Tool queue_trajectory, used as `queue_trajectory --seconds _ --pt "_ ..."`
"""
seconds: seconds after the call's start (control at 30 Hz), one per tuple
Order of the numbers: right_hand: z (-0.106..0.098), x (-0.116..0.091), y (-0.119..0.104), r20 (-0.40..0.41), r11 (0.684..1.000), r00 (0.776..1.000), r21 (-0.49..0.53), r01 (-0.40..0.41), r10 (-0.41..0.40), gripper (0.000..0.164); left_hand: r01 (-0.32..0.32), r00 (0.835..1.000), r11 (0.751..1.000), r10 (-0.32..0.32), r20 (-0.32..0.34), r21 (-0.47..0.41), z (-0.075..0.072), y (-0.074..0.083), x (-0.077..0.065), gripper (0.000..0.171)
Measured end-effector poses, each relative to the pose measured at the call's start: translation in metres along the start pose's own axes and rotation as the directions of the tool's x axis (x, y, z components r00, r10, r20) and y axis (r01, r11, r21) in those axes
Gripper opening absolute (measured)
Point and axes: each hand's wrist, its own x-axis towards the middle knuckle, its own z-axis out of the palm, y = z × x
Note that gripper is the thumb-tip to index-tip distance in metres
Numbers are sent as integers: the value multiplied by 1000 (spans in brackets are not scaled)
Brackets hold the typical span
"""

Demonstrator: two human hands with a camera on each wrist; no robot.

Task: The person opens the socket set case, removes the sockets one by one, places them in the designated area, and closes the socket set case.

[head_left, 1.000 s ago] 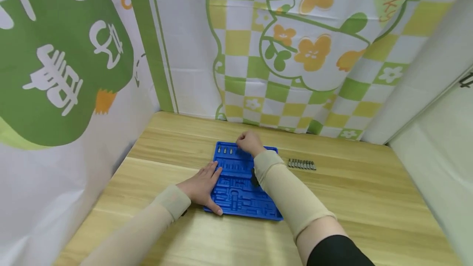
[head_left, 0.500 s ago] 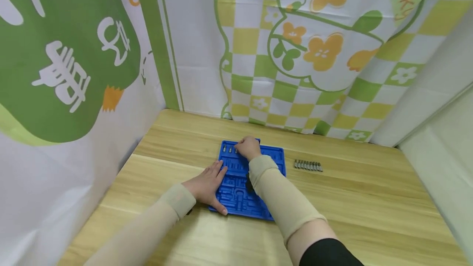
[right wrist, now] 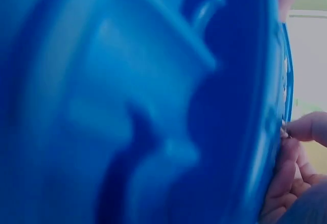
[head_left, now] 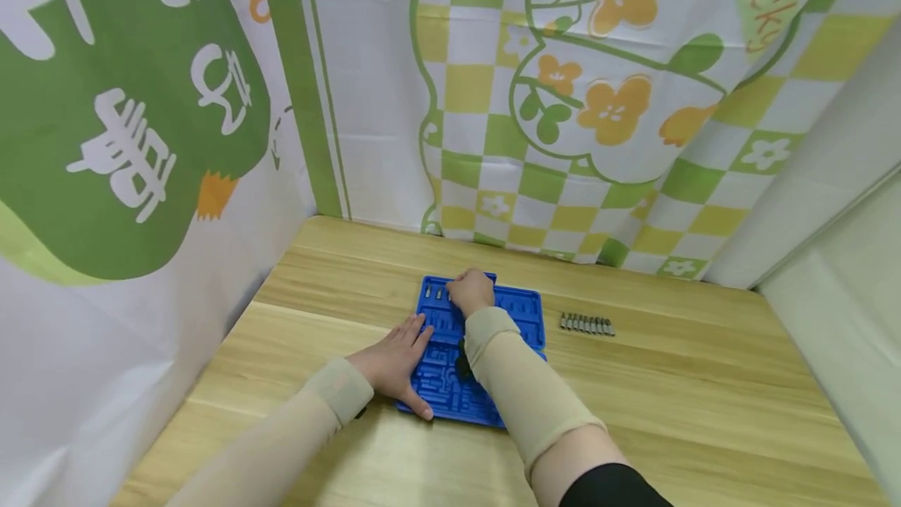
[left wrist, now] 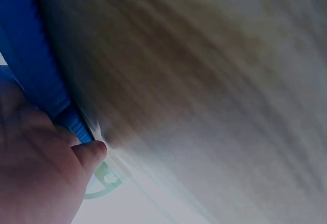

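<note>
Wood-grain tabletop [head_left: 676, 405] meets printed cloth [head_left: 563, 210] at the far side, patterned in green and yellow checks with orange flowers. Over the case's upper half, the person's right hand [head_left: 472, 292] pinches a small metallic piece [right wrist: 284, 129] between thumb and finger (only a glint of it shows in the right wrist view, too blurred to identify further). The left hand [head_left: 394, 362] rests with fingers spread on the near-left edge of the blue moulded tool case [head_left: 521, 305], thumb apart, gripping nothing. That case lies open and flat on the tabletop between the hands, its recesses shaped for many tools. Just left of the right hand's fingertips, small metal bits [head_left: 428, 292] stand side by side in the upper-left slots. Beyond the case's right edge, a neat row of silvery driver bits [head_left: 587, 325] lies directly on the wood.
</note>
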Motion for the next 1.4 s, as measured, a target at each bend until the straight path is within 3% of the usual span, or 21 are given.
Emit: queue_trajectory --seconds 0.17,0.4,0.57,0.77,1.0,1.1,1.23,1.4 --pt "-1 -3 7 -60 985 997 170 -39 50 15 -22 1000 1000 22 -8 12 1 3 3 138" --pt "-3 -6 22 -78 856 981 503 -115 178 13 -21 1000 1000 20 12 12 7 4 1 138" --pt "-16 -10 28 -9 803 993 589 -92 120 18 -7 1000 1000 7 6 -5 10 3 3 139" --pt "-42 -16 33 98 774 995 627 -85 29 26 -18 1000 1000 18 -12 -9 10 1 2 140" --pt "-65 -9 47 120 632 990 763 -137 69 22 -23 1000 999 23 -14 -25 6 2 -3 141" --pt "-71 -6 59 102 590 991 797 -131 83 18 -31 999 999 30 -10 -35 6 3 -2 140" --pt "-81 -2 70 111 559 991 818 -134 75 11 -37 999 999 37 -11 -36 7 2 0 140" --pt "-100 -1 80 141 571 989 809 -139 41 17 -33 999 999 32 -30 -31 8 0 3 140"
